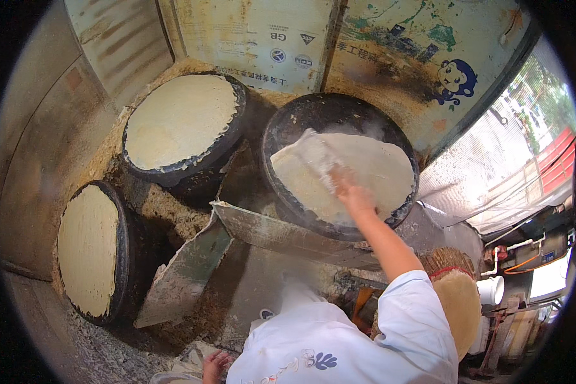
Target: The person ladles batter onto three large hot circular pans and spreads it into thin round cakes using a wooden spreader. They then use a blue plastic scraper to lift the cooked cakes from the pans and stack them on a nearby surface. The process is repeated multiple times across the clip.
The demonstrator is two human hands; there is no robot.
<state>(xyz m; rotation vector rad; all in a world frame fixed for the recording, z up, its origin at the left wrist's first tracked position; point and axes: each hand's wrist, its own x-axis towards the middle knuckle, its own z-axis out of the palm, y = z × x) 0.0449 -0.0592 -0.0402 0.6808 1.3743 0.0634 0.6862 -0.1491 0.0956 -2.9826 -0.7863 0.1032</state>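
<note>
My right hand point(353, 192), blurred by motion, grips a whitish flat scraper point(319, 156) over a round black griddle point(326, 108). Under the scraper a pale batter sheet point(379, 168) covers the griddle's near and middle part, while the dark far part shows bare. Faint steam rises at the sheet's far edge. My left hand point(216, 366) is low at the picture's bottom edge, partly hidden by my white shirt. Beside it is the rim of a container point(165, 378) with pale contents. Whether the left fingers hold anything is not visible.
Two more black griddles, each coated with pale batter, stand at the far left point(182, 122) and near left point(87, 252). Upright metal sheets point(288, 235) divide the space before me. At right are a stack of round pale sheets point(456, 307), a straw brush point(449, 261) and a white bucket point(490, 290).
</note>
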